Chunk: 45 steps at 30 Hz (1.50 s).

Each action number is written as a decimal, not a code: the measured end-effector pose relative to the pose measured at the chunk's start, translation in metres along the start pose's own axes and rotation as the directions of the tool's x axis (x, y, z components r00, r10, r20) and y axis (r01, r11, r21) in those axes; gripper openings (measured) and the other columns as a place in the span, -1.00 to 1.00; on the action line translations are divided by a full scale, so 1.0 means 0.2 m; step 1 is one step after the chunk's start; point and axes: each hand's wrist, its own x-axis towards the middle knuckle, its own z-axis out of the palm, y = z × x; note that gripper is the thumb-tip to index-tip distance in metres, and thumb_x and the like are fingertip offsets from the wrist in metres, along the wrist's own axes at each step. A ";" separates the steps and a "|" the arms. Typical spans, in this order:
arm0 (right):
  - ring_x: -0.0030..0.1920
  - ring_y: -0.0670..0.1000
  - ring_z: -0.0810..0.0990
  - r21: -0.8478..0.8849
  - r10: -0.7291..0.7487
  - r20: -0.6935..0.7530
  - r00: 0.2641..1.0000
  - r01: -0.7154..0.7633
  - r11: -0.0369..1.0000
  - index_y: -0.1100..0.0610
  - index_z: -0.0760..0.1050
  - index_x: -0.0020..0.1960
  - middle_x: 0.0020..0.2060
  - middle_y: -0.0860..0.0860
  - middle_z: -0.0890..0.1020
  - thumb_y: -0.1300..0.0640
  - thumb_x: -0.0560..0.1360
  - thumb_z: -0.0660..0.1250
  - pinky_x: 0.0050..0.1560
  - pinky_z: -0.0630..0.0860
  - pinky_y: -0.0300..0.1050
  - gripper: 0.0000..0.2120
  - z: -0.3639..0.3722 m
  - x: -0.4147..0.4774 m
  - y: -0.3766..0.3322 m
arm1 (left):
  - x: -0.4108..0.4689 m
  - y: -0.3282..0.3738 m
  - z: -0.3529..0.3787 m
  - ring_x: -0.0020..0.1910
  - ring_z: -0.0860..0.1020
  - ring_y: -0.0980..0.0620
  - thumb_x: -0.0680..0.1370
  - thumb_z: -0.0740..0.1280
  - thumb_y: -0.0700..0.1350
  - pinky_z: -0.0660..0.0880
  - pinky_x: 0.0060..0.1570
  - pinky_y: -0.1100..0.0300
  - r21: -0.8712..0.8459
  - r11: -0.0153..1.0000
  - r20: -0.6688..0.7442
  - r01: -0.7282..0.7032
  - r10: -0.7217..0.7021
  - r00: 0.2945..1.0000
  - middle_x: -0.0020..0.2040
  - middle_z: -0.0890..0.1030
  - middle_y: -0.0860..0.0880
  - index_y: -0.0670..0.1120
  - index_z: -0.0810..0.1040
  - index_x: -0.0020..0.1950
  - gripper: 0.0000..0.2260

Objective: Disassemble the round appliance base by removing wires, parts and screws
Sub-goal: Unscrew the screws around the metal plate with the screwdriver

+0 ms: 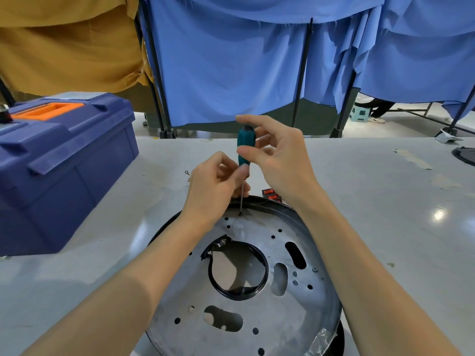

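Observation:
The round appliance base (246,322) lies on the table in front of me, a grey metal disc with several holes and a black-rimmed round opening in its middle. A screwdriver (244,150) with a teal handle stands upright, its tip in a screw hole (240,214) near the disc's far edge. My right hand (277,160) pinches the handle between thumb and fingers. My left hand (213,186) pinches the thin shaft just under the handle. One screw (314,269) sits on the disc's right side.
A blue toolbox (59,170) with an orange handle stands at the left. Small loose terminals (187,172) and red switches (272,195) lie on the table beyond the disc. A black object (465,155) sits at the far right edge. Blue curtains hang behind.

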 end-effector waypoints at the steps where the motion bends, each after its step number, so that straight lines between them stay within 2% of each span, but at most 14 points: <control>1: -0.13 -0.12 0.57 0.002 0.006 0.004 1.000 -0.006 1.000 0.05 0.58 0.19 -0.10 -0.06 0.61 0.37 0.44 0.40 -0.03 0.57 -0.21 -0.61 -0.01 0.00 0.00 | 0.00 0.00 0.00 -0.29 0.66 -0.09 0.59 0.31 -0.21 0.57 -0.22 0.13 -0.015 1.000 0.021 -0.003 0.003 1.000 -0.27 0.67 -0.13 -0.18 0.55 -0.01 -0.94; 3: -0.07 0.01 0.64 0.027 0.012 0.031 0.999 -0.012 1.000 0.12 0.56 0.19 -0.05 0.07 0.65 0.45 0.48 0.30 -0.01 0.59 -0.20 -0.63 -0.01 0.00 0.00 | 0.00 0.01 0.01 -0.25 0.67 -0.07 0.62 0.25 -0.24 0.60 -0.15 0.10 0.008 1.000 0.063 -0.001 0.000 0.998 -0.23 0.68 -0.11 -0.18 0.55 0.14 -0.86; 5: -0.06 0.02 0.66 0.080 0.022 0.059 0.998 -0.027 0.996 0.14 0.55 0.19 -0.02 0.10 0.65 0.44 0.52 0.25 -0.02 0.60 -0.21 -0.66 0.00 0.00 0.00 | 0.00 0.01 0.01 -0.23 0.67 -0.07 0.61 0.26 -0.23 0.61 -0.05 -0.03 0.040 0.999 0.069 0.000 -0.003 0.998 -0.23 0.68 -0.10 -0.16 0.55 0.10 -0.88; 10: -0.11 -0.19 0.52 -0.017 0.005 0.073 0.997 -0.004 1.000 -0.02 0.57 0.19 0.01 -0.02 0.56 0.13 0.47 0.45 -0.10 0.50 -0.38 -0.70 0.03 -0.01 0.00 | 0.00 0.01 0.02 -0.29 0.67 -0.07 0.49 0.45 -0.17 0.61 -0.08 -0.10 0.052 0.998 -0.003 0.032 -0.032 0.999 -0.28 0.66 -0.12 -0.21 0.49 0.00 -0.80; 14: -0.18 -0.11 0.57 -0.019 0.006 0.015 1.000 -0.006 1.000 0.02 0.51 0.28 -0.12 -0.01 0.61 0.25 0.48 0.43 -0.10 0.54 -0.31 -0.60 0.00 0.00 0.00 | 0.00 0.02 0.00 -0.24 0.67 -0.11 0.58 0.33 -0.15 0.61 -0.10 0.01 -0.023 0.999 0.055 0.030 -0.029 0.998 -0.23 0.68 -0.12 -0.17 0.52 0.03 -0.90; 18: -0.09 0.05 0.65 0.044 0.017 0.045 0.999 -0.019 0.999 0.13 0.52 0.18 -0.05 0.12 0.65 0.41 0.51 0.30 -0.07 0.61 -0.19 -0.69 0.00 0.00 0.00 | 0.00 0.01 0.01 -0.23 0.68 -0.06 0.63 0.24 -0.18 0.62 -0.06 0.00 0.012 1.000 0.079 0.023 -0.024 0.997 -0.26 0.68 -0.07 -0.13 0.54 0.05 -0.90; 21: -0.02 -0.04 0.62 0.045 0.003 0.070 0.998 -0.006 0.999 0.10 0.53 0.17 -0.02 0.04 0.63 0.29 0.52 0.36 -0.04 0.58 -0.23 -0.75 0.02 -0.01 0.00 | 0.01 0.00 0.01 -0.27 0.67 -0.03 0.59 0.31 -0.17 0.61 -0.05 -0.10 0.056 0.998 0.041 0.016 -0.018 0.999 -0.30 0.68 -0.07 -0.14 0.55 0.00 -0.94; 25: -0.03 -0.08 0.55 -0.005 -0.009 0.053 0.999 0.009 1.000 0.00 0.57 0.14 0.00 0.01 0.56 0.21 0.43 0.48 -0.05 0.56 -0.22 -0.69 0.02 -0.01 0.00 | 0.00 0.00 0.01 -0.33 0.67 -0.03 0.45 0.49 -0.04 0.62 -0.13 -0.12 0.105 0.994 0.005 0.013 -0.013 1.000 -0.33 0.67 -0.07 -0.14 0.50 -0.06 -0.75; 28: -0.05 0.00 0.57 -0.012 0.000 0.038 0.999 0.000 1.000 0.02 0.55 0.23 -0.05 -0.02 0.60 0.34 0.43 0.43 -0.02 0.57 -0.16 -0.57 0.00 -0.01 0.00 | 0.01 0.00 0.00 -0.32 0.67 -0.09 0.49 0.46 -0.09 0.61 -0.17 -0.06 0.045 0.999 0.013 0.004 -0.004 1.000 -0.33 0.66 -0.09 -0.09 0.45 -0.14 -0.81; 31: -0.05 0.05 0.64 0.039 0.003 0.063 0.998 -0.005 0.999 0.14 0.53 0.23 -0.04 0.09 0.65 0.47 0.46 0.31 0.02 0.60 -0.13 -0.58 -0.01 0.00 0.00 | 0.01 0.00 0.00 -0.26 0.67 -0.08 0.61 0.28 -0.17 0.60 -0.15 0.05 -0.015 1.000 0.059 -0.009 0.010 0.998 -0.26 0.68 -0.11 -0.10 0.54 0.02 -0.94; 37: -0.06 -0.14 0.54 0.015 -0.010 0.068 0.998 0.009 1.000 -0.03 0.56 0.20 0.02 0.03 0.55 0.19 0.46 0.46 -0.08 0.54 -0.35 -0.65 0.01 -0.01 0.00 | 0.01 0.00 0.01 -0.26 0.67 -0.08 0.56 0.36 -0.17 0.61 -0.10 -0.06 0.044 0.999 0.039 -0.012 0.010 0.999 -0.29 0.67 -0.09 -0.17 0.53 0.01 -0.91; 41: -0.09 -0.06 0.56 -0.008 -0.006 0.047 0.999 0.006 1.000 -0.02 0.53 0.28 -0.08 -0.04 0.60 0.32 0.47 0.39 0.00 0.55 -0.24 -0.57 0.00 0.00 0.00 | 0.01 0.00 0.00 -0.29 0.66 -0.12 0.57 0.36 -0.15 0.58 -0.20 0.04 -0.013 1.000 0.012 0.002 -0.002 1.000 -0.28 0.65 -0.16 -0.15 0.45 -0.12 -0.87; 43: -0.02 0.01 0.60 0.006 -0.004 0.053 0.999 0.003 1.000 0.08 0.54 0.24 -0.06 0.01 0.64 0.40 0.48 0.33 0.09 0.55 -0.14 -0.60 0.00 0.00 0.00 | 0.01 0.01 -0.01 -0.28 0.66 -0.08 0.63 0.26 -0.18 0.56 -0.24 0.18 -0.045 0.999 0.040 -0.004 0.006 0.999 -0.21 0.66 -0.15 -0.16 0.53 0.02 -0.91; 45: 0.03 0.05 0.61 0.026 0.002 0.064 0.998 -0.004 1.000 0.10 0.55 0.19 -0.03 0.06 0.65 0.40 0.51 0.28 0.09 0.56 -0.11 -0.66 0.00 0.00 0.01 | 0.01 0.01 0.00 -0.25 0.66 -0.08 0.65 0.20 -0.22 0.56 -0.19 0.16 -0.012 1.000 0.066 -0.006 0.007 0.998 -0.19 0.66 -0.12 -0.16 0.55 0.11 -0.85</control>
